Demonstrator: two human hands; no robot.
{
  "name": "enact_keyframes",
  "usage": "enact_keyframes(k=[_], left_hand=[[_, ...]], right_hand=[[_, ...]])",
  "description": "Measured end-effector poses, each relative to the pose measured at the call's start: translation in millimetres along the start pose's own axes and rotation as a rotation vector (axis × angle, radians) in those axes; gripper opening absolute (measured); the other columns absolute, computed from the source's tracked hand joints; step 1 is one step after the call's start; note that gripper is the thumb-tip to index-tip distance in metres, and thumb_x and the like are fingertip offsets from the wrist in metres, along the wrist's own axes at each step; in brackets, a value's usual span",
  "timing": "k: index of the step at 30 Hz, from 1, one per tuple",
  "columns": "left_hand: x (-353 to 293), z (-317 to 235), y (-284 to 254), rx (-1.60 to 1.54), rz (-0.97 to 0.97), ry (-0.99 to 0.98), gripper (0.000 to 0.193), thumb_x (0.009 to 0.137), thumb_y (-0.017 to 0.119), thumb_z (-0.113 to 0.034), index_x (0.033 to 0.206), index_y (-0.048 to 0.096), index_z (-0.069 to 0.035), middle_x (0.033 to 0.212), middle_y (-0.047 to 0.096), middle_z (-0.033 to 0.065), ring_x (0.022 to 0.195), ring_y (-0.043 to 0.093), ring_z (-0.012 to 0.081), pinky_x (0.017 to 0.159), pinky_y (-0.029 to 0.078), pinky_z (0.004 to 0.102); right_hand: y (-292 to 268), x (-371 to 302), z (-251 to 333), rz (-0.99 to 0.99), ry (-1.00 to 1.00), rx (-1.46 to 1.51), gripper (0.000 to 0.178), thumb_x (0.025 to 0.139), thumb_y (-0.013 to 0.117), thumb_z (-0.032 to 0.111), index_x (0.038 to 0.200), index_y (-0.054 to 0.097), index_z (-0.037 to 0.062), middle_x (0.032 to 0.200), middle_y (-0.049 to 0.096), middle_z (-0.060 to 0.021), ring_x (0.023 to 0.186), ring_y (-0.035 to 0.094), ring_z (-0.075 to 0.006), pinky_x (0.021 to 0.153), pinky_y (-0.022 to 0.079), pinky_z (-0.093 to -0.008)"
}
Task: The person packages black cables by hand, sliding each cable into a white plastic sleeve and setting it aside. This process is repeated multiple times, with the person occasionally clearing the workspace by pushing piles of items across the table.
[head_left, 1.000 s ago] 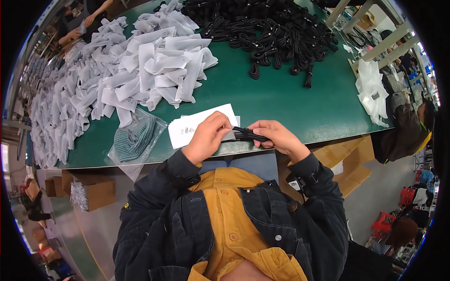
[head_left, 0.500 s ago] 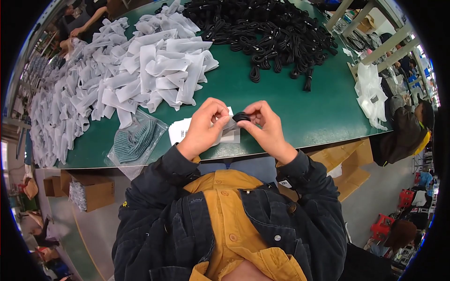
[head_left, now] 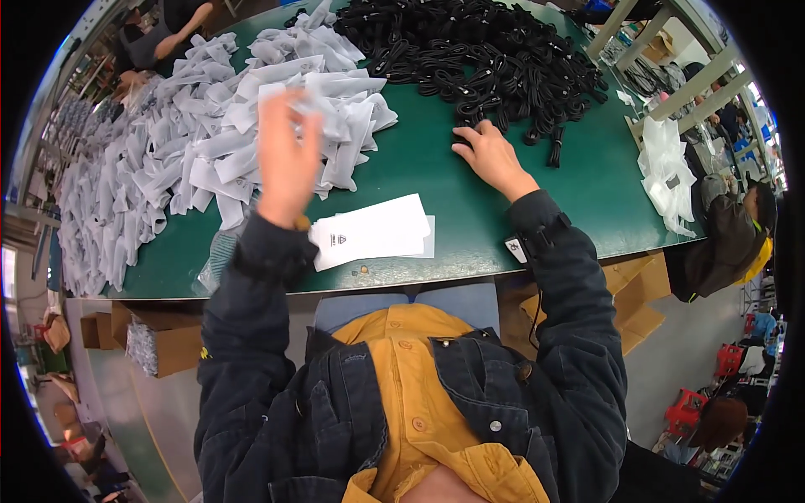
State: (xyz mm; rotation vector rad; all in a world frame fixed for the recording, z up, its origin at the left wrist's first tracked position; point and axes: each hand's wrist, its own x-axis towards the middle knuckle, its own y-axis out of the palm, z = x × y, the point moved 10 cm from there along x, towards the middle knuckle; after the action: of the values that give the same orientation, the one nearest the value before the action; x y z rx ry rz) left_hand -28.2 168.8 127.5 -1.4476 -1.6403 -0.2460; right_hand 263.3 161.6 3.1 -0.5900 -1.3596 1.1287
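Observation:
My left hand (head_left: 289,155) is raised over the pile of frosted pale plastic sleeves (head_left: 243,92), blurred by motion, its thumb and fingers apart. A pale smear lies by its fingertips; whether it is a separate sleeve I cannot make out. My right hand (head_left: 496,158) is at the near edge of the heap of coiled black cables (head_left: 470,50), its fingers bent round a cable bundle that they mostly hide. Between my arms, near the front edge, lies a stack of white printed sleeves (head_left: 377,226), with a translucent one showing from under it.
On the green table (head_left: 553,218), a knitted grey-green item in a clear bag (head_left: 222,249) is partly behind my left sleeve. White plastic (head_left: 667,168) hangs at the right edge. Cardboard boxes (head_left: 172,339) stand below on the left. Another person (head_left: 159,33) is at the far left.
Both hands have parted from above the white stack, where they held a black cable coil and a sleeve. The left moved up to the sleeve pile, the right forward to the cables.

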Motion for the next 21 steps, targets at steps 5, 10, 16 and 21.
enact_keyframes(k=[5,10,16,21], left_hand=[[-132,-23,88,-0.1,0.647,-0.066,0.019,0.082,0.069,-0.009,0.097,0.058,-0.003,0.094,0.055,0.0153,0.086,0.059,0.0367,0.075,0.049,0.0438],[-151,-33,102,-0.026,0.659,-0.039,0.017,0.082,0.069,-0.008,0.094,0.058,-0.002,0.09,0.055,0.0148,0.086,0.059,0.0363,0.073,0.049,0.0438],[-158,-18,106,-0.04,0.601,-0.056,0.014,0.084,0.068,-0.007,0.089,0.058,0.0,0.087,0.056,0.0144,0.081,0.06,0.035,0.069,0.05,0.0418],[-155,3,104,-0.256,0.581,-0.362,0.01,0.085,0.066,-0.005,0.088,0.058,0.002,0.081,0.059,0.0142,0.071,0.06,0.0294,0.066,0.049,0.0364]], right_hand=[[9,-12,1,0.119,0.147,-0.097,0.037,0.086,0.071,0.023,0.112,0.055,0.0022,0.091,0.061,-0.016,0.073,0.065,-0.0358,0.064,0.053,-0.0436],[-4,-38,14,0.051,0.153,-0.036,0.03,0.087,0.066,0.017,0.108,0.051,0.0005,0.086,0.064,-0.0172,0.068,0.064,-0.0363,0.06,0.052,-0.0423],[-1,-80,22,0.204,0.433,0.67,0.023,0.092,0.054,0.004,0.114,0.051,-0.0011,0.086,0.068,-0.0122,0.065,0.063,-0.0194,0.058,0.05,-0.0333],[-32,-101,62,0.22,0.391,0.869,0.024,0.093,0.051,0.001,0.117,0.051,-0.0009,0.088,0.068,-0.0087,0.071,0.062,-0.0126,0.063,0.05,-0.0289]])
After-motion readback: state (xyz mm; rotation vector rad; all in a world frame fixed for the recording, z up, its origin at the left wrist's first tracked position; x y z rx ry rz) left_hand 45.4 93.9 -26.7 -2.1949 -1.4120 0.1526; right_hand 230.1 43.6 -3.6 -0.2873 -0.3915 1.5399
